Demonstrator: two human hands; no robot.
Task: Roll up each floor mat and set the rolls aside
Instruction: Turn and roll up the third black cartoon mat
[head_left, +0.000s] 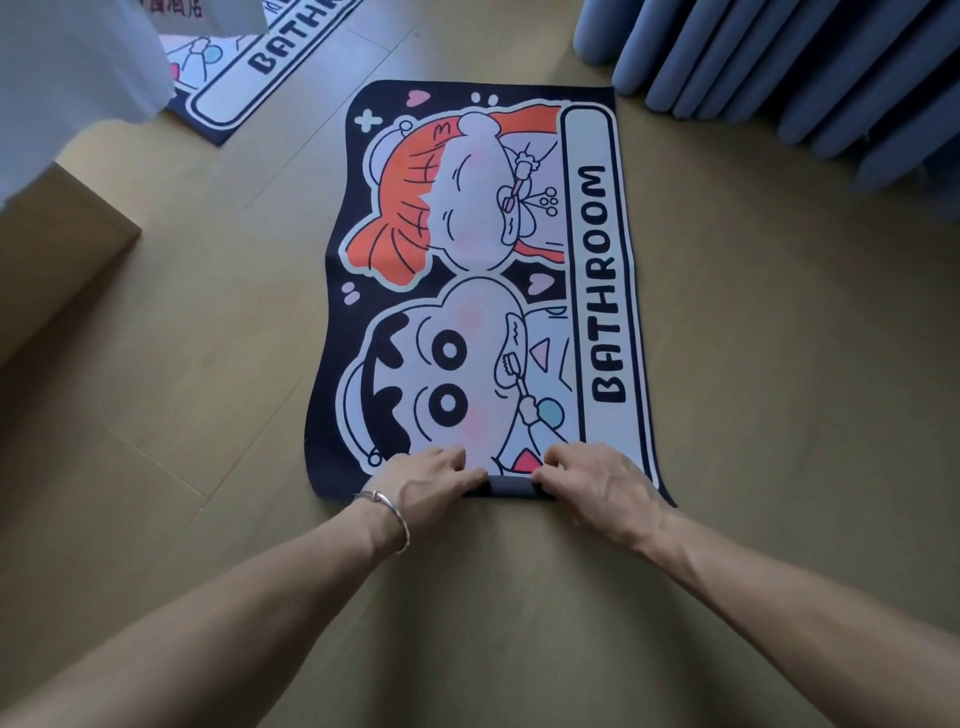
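A dark floor mat printed with two cartoon faces and the word BATHROOM lies flat on the wooden floor, its long side running away from me. Its near edge is turned over into a small dark roll. My left hand, with a bracelet on the wrist, grips the roll's left part, fingers curled over it. My right hand grips the right part the same way. A second mat with the same print lies flat at the upper left, partly hidden.
Blue curtains hang to the floor at the upper right, close to the mat's far corner. A wooden furniture base stands at the left, with white fabric draped above it. Wooden floor surrounds the mat.
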